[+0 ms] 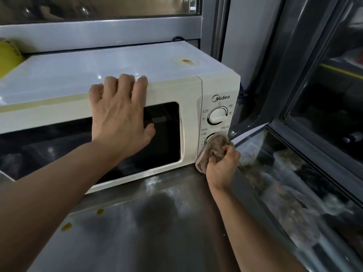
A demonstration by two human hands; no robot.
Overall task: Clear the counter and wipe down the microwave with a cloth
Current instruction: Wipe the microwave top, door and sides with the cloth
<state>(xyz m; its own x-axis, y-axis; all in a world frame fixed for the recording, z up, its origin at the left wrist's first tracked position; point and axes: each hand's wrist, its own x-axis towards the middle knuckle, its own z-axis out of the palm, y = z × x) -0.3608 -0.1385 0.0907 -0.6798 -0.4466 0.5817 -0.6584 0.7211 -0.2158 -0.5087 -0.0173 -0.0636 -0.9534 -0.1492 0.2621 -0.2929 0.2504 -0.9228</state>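
Fingers [125, 83] of the left hand [119, 112] lie spread and nearly straight over the top front edge of the microwave [176, 89], tips hooked lightly onto its top, thumb against the dark door window; they press rather than grasp. Those of the right hand [222, 163] are clenched round a bunched brownish cloth [213, 149], which is pushed against the lower knob on the control panel at the microwave's right end.

The microwave sits on the steel bench [157, 222], towards its far side, in front of a window frame [98, 32]. It looks heavy and rigid, but its smooth feet could slide on the shiny metal, so bracing it from the top edge seems sensible. The cloth is soft and limp; it should be held balled in the fist, with a wad left free at the front to work around the upper knob [217, 115] and into the panel's seams. Both knobs may turn under rubbing, so light pressure is wise there.

An orange-brown stain [187, 61] marks the top near the far right corner, and two orange spots [66, 226] lie on the near left of the bench.
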